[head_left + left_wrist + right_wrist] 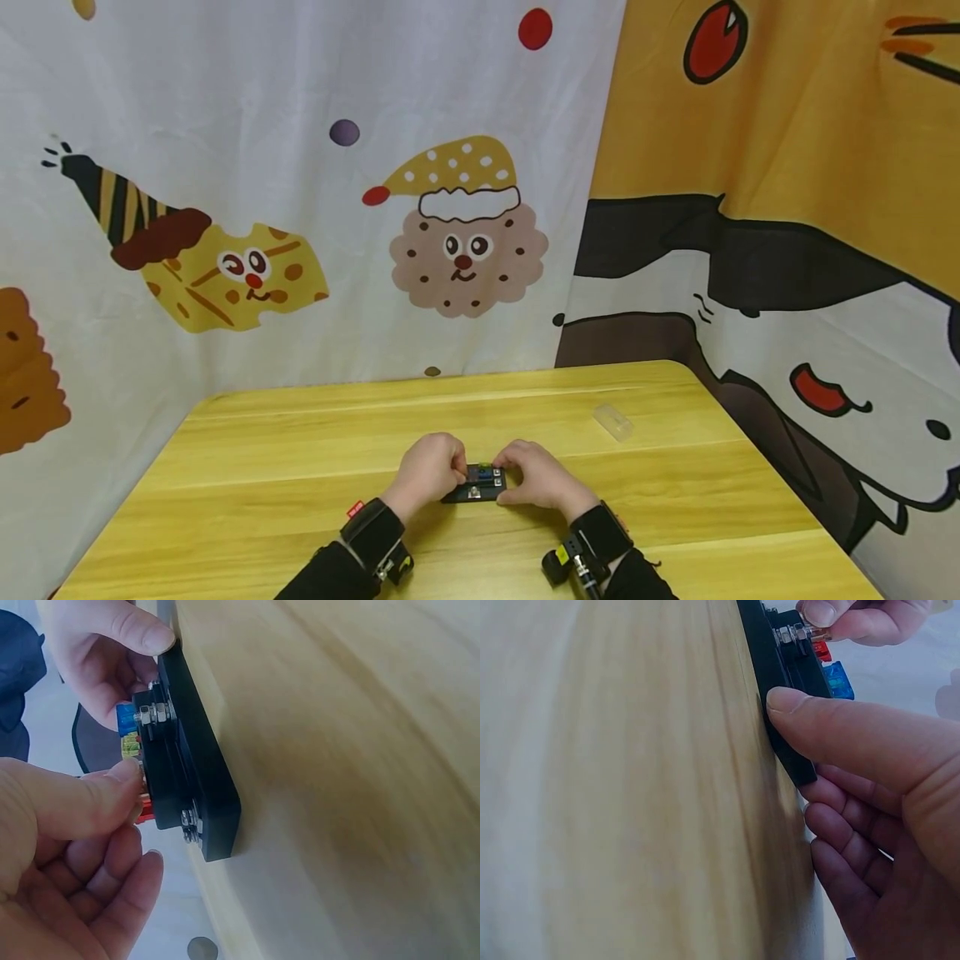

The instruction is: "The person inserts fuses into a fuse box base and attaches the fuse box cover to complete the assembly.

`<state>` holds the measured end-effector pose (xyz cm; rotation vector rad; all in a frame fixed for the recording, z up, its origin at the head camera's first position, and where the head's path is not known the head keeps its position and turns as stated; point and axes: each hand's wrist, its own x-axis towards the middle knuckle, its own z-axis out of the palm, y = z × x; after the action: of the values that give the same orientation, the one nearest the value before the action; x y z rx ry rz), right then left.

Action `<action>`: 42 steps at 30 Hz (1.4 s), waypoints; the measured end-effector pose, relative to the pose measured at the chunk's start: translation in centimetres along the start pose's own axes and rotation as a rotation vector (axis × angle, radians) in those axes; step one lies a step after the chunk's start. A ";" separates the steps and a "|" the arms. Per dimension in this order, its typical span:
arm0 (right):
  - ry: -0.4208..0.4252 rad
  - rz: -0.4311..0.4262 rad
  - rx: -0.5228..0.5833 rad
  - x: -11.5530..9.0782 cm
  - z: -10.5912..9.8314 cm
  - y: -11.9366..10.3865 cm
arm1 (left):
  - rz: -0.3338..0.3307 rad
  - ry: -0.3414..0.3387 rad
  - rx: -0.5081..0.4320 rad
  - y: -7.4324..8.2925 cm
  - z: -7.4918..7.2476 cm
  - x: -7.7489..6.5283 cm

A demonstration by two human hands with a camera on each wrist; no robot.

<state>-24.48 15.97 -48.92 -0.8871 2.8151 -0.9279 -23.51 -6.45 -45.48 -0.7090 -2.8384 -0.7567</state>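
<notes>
A black fuse block (474, 493) with metal screw terminals lies on the wooden table in front of me. Blue (126, 716), yellow (130, 745) and red (145, 811) blade fuses stick up from it in the left wrist view. Thumb and finger of my left hand (431, 468) pinch a small brownish blade fuse (821, 634) at the block's top, mostly hidden by the fingertips. At the right end, my right hand (542, 479) grips the block's edge, its thumb on the near side and fingers on the far side.
A clear plastic cover (613, 422) lies on the table (300, 467), behind and to the right of the hands. Printed cartoon curtains (465, 100) hang just beyond the table's far edge. Both wrists wear black camera straps (600, 533).
</notes>
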 end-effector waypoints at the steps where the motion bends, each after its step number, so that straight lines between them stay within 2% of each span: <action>1: 0.002 -0.001 -0.001 0.0 0.0 0.0 | 0.002 -0.003 0.001 0.0 0.0 0.0; 10: 0.008 -0.014 0.008 0.0 -0.1 -0.2 | -0.013 -0.017 0.009 0.0 0.1 0.1; 23: 0.009 -0.024 -0.012 0.0 -0.1 -0.2 | 0.006 0.013 0.004 -0.1 0.3 -0.3; 35: -0.004 -0.026 -0.001 -0.1 -0.2 -0.4 | 0.086 0.021 -0.043 -0.8 0.4 -1.2; 42: -0.006 -0.012 0.003 -0.1 -0.1 -0.3 | 0.049 0.054 -0.074 -1.1 0.1 -1.7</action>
<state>-24.28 15.92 -48.68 -0.9055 2.8059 -0.9284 -22.49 -7.92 -46.46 -0.7531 -2.7467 -0.8634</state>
